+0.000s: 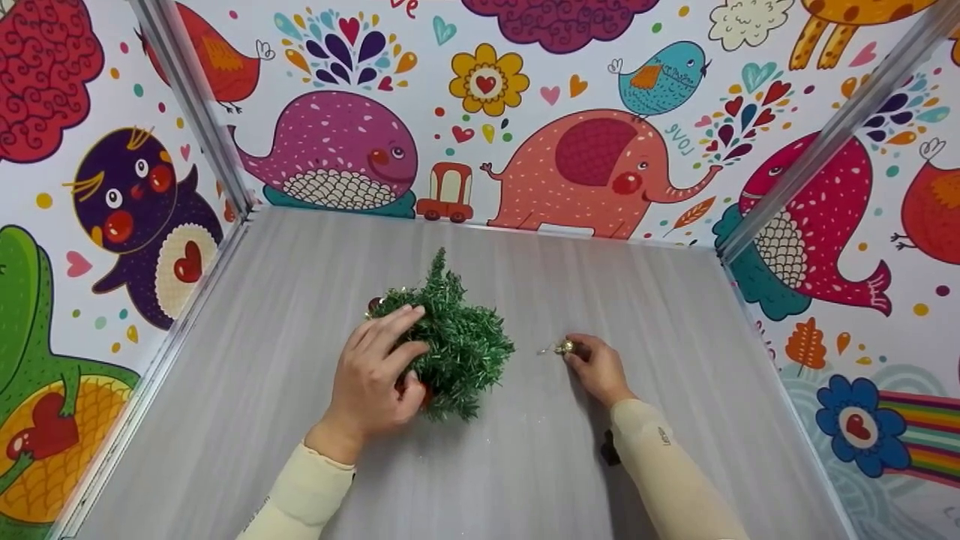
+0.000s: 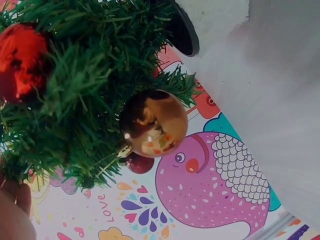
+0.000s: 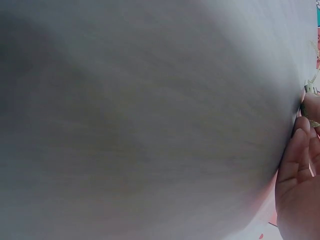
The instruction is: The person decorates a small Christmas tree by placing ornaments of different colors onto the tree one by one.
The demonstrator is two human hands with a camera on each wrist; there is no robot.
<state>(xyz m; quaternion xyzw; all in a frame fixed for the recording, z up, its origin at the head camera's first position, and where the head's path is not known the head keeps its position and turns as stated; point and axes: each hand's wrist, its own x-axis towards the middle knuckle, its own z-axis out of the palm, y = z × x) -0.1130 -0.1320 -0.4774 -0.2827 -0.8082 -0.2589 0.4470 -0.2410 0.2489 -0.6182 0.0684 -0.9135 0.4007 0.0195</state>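
A small green Christmas tree [image 1: 465,345] stands at the middle of the table, and my left hand [image 1: 375,375] grips the branches on its left side. In the left wrist view a shiny red bauble [image 2: 22,62], a copper-gold bauble [image 2: 155,122] and a darker red bauble [image 2: 141,163] hang among the needles. Part of the tree's black base [image 2: 186,30] shows there too. Right of the tree, my right hand [image 1: 602,371] pinches a small gold bauble [image 1: 568,346] by thumb and fingertips close over the table, its thin loop pointing left. The right wrist view catches only the fingers [image 3: 295,160] at its edge.
The grey wood-grain table [image 1: 300,247] is bordered by metal rails [image 1: 217,142] and walls printed with cartoon animals, including a purple whale [image 1: 337,150] and an elephant [image 1: 577,180]. A small black object [image 1: 610,448] shows beside the right sleeve.
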